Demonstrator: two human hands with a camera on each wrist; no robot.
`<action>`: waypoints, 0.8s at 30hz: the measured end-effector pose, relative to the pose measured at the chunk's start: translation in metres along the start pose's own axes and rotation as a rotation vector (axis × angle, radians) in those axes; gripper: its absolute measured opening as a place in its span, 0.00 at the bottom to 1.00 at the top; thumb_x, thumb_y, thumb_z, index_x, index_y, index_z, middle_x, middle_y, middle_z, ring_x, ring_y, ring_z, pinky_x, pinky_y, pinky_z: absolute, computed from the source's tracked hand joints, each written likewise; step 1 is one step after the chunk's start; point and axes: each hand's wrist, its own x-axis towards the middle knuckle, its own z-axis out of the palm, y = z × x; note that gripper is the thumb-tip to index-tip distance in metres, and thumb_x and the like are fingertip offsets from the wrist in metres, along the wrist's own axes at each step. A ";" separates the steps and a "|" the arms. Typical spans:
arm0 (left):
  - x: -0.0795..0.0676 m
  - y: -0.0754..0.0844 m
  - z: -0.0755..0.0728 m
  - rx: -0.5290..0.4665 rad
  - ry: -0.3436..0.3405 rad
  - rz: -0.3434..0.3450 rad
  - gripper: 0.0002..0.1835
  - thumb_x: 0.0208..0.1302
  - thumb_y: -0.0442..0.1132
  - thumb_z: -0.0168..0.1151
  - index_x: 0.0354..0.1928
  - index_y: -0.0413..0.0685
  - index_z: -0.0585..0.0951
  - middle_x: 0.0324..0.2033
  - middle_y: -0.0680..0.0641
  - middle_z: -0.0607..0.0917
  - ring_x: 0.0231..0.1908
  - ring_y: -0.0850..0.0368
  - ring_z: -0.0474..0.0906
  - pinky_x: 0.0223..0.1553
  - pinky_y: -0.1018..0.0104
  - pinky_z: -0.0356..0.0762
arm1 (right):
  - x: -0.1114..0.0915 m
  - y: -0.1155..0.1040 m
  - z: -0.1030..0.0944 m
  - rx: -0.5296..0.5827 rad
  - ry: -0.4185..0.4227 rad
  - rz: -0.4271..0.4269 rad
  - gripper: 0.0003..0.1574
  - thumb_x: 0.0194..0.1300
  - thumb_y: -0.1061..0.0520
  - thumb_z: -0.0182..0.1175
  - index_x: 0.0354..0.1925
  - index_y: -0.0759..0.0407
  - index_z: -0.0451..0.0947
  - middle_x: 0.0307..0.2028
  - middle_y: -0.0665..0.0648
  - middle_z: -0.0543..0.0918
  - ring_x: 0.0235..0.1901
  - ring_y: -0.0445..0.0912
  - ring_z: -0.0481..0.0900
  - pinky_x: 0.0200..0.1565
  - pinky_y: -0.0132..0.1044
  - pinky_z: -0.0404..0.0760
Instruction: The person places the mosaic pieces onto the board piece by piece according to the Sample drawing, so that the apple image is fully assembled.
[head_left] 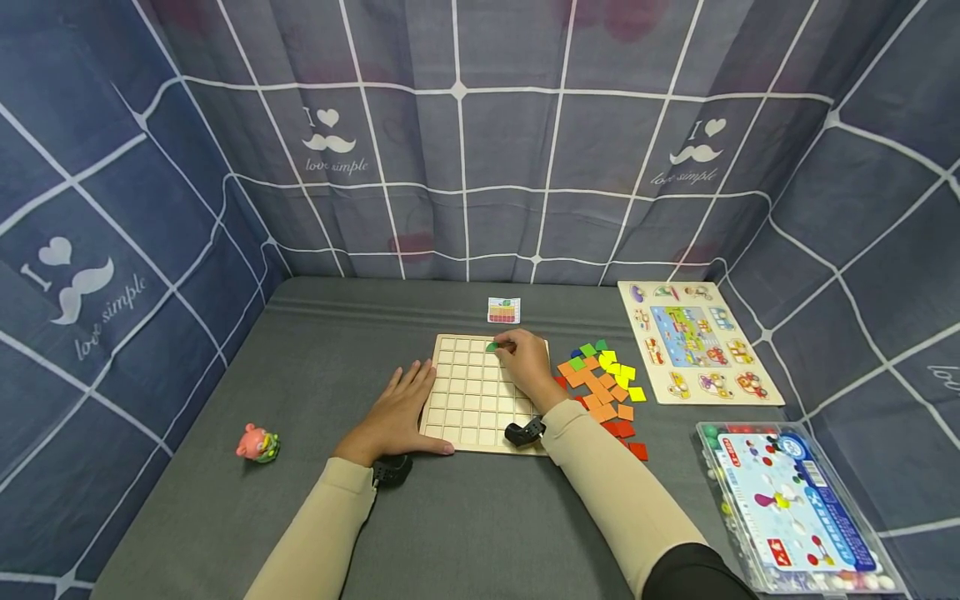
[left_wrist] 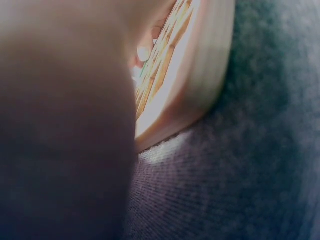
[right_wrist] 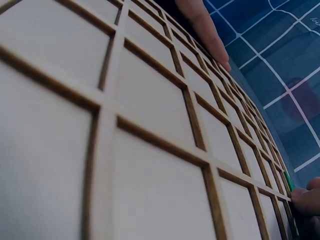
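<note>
A wooden grid board [head_left: 468, 404] with square recesses lies flat on the table. My right hand [head_left: 522, 362] pinches a small green square tile [head_left: 491, 347] at the board's far edge. In the right wrist view, the fingertips [right_wrist: 306, 200] and the green tile [right_wrist: 288, 181] show at the far row of recesses. My left hand [head_left: 397, 408] lies along the board's left side, fingers spread, thumb at the near left corner. The left wrist view shows the thick board edge [left_wrist: 207, 60] close beside that hand.
Several loose tiles [head_left: 600, 387] in orange, yellow, red, green and blue lie right of the board. A small picture card [head_left: 504, 310] lies behind it. A picture puzzle board [head_left: 660, 379] and a clear plastic box [head_left: 795, 508] are at the right; a pink figurine [head_left: 255, 443] stands left.
</note>
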 end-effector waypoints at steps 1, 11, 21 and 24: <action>0.000 0.000 0.000 0.002 -0.003 -0.002 0.80 0.43 0.86 0.66 0.83 0.35 0.47 0.82 0.37 0.46 0.81 0.41 0.39 0.78 0.43 0.33 | 0.000 0.000 0.000 0.001 -0.001 0.003 0.10 0.69 0.66 0.72 0.48 0.61 0.90 0.40 0.55 0.86 0.36 0.47 0.84 0.39 0.40 0.83; 0.000 0.001 -0.001 -0.012 -0.010 -0.003 0.80 0.44 0.85 0.67 0.83 0.35 0.47 0.82 0.37 0.46 0.81 0.41 0.40 0.78 0.43 0.33 | 0.001 0.004 -0.008 0.032 -0.070 0.016 0.14 0.71 0.65 0.69 0.53 0.61 0.88 0.41 0.53 0.85 0.39 0.46 0.84 0.43 0.41 0.84; 0.000 0.000 0.000 0.009 -0.011 -0.005 0.80 0.43 0.87 0.65 0.83 0.36 0.47 0.82 0.37 0.46 0.81 0.41 0.39 0.78 0.43 0.34 | 0.001 0.004 -0.020 0.050 -0.121 0.032 0.16 0.70 0.64 0.71 0.55 0.60 0.87 0.42 0.53 0.86 0.42 0.47 0.85 0.47 0.41 0.84; 0.000 -0.001 0.001 0.012 -0.014 -0.005 0.80 0.43 0.87 0.65 0.84 0.36 0.47 0.83 0.38 0.45 0.81 0.42 0.39 0.78 0.43 0.34 | 0.001 0.002 -0.026 0.050 -0.129 0.022 0.15 0.71 0.64 0.70 0.55 0.62 0.87 0.43 0.54 0.87 0.43 0.48 0.85 0.48 0.41 0.84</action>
